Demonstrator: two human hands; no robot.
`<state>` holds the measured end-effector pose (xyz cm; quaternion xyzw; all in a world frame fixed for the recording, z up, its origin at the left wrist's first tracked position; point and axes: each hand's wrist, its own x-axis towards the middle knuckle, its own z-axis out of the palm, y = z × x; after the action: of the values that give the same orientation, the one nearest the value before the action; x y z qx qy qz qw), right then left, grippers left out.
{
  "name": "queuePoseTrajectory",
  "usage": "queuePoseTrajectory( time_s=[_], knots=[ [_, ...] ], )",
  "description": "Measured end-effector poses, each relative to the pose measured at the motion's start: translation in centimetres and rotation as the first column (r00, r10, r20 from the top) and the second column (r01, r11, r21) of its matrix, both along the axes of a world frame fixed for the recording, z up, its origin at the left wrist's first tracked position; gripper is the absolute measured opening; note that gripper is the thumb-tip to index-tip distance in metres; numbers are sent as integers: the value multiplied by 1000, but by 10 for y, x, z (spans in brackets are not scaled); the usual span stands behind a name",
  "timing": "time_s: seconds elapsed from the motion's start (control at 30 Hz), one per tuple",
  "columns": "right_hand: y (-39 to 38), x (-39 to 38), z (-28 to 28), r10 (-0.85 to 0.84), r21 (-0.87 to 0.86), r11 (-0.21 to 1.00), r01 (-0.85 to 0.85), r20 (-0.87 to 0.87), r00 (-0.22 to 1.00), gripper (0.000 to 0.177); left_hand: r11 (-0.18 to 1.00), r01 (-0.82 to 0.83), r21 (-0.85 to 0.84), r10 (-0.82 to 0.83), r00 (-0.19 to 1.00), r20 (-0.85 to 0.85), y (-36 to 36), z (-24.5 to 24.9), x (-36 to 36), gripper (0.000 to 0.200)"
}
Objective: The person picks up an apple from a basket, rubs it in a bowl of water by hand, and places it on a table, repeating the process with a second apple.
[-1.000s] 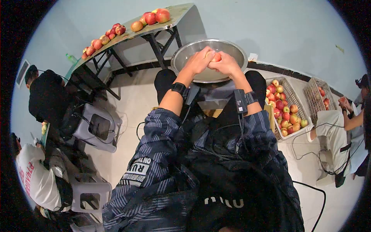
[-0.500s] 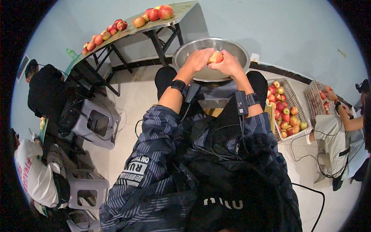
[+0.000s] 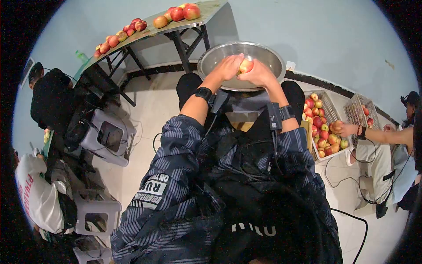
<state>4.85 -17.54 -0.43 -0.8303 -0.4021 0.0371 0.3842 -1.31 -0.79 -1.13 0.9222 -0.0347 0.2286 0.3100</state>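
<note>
Above a wide metal basin (image 3: 272, 57) I hold one red-and-yellow apple (image 3: 246, 66) between both hands. My left hand (image 3: 229, 67) presses on the apple's left side, its fingers partly hidden behind the fruit. My right hand (image 3: 260, 72) is closed round the right side. The basin stands in front of my knees, and its inside is partly covered by my hands and wrists.
A long folding table (image 3: 145, 37) with a row of apples runs along the wall. To my right stand a crate of apples (image 3: 323, 127) and a second basket (image 3: 358, 108). A co-worker's hand (image 3: 347, 129) reaches over the crate. Stools (image 3: 110, 136) and people are at left.
The apple has turned a little between my hands, which stay over the basin. At right, the co-worker's hand has moved from the far basket to the nearer crate.
</note>
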Motion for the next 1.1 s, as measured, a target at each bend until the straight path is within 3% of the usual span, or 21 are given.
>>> queuePoseTrajectory(
  time_s=[0.1,0.27,0.37,0.43,0.5,0.57,0.7,0.87,0.97,1.07,1.1],
  knots=[
    [-2,-5,8,20,-50,999,-21,-21,1000,71,999,27,-32,-30,993,-113,5,3,5,60],
    [-5,-13,7,-136,-2,990,138,128,982,81,988,127,-84,-139,980,-143,2,5,2,53],
    [-4,-12,6,-162,-34,985,168,135,978,86,954,177,-244,-194,980,-46,-10,7,-3,50],
    [-4,-11,6,-160,-66,983,171,144,977,88,930,132,-342,-216,951,-220,-12,8,-4,49],
    [-4,-10,5,-148,-92,982,164,158,976,88,936,165,-310,-230,955,-187,-11,6,-1,48],
    [0,-6,3,-150,-80,985,154,61,987,86,958,254,-134,-250,967,51,-4,-1,7,48],
    [-7,-23,21,-96,-86,992,92,-42,994,81,973,159,-170,-158,987,15,2,-3,10,51],
    [-5,-21,17,-114,-59,991,117,55,992,76,995,66,-71,-64,997,36,4,-6,11,52],
    [-5,-20,10,-118,-12,993,120,101,988,74,998,60,-27,-56,990,126,5,-9,9,51],
    [-6,-20,11,-106,-18,994,110,128,986,74,972,233,-7,-232,968,96,10,-4,12,50],
    [-6,-20,12,-98,-33,994,103,130,987,75,976,190,-105,-194,981,-22,6,4,5,49]
  ],
)
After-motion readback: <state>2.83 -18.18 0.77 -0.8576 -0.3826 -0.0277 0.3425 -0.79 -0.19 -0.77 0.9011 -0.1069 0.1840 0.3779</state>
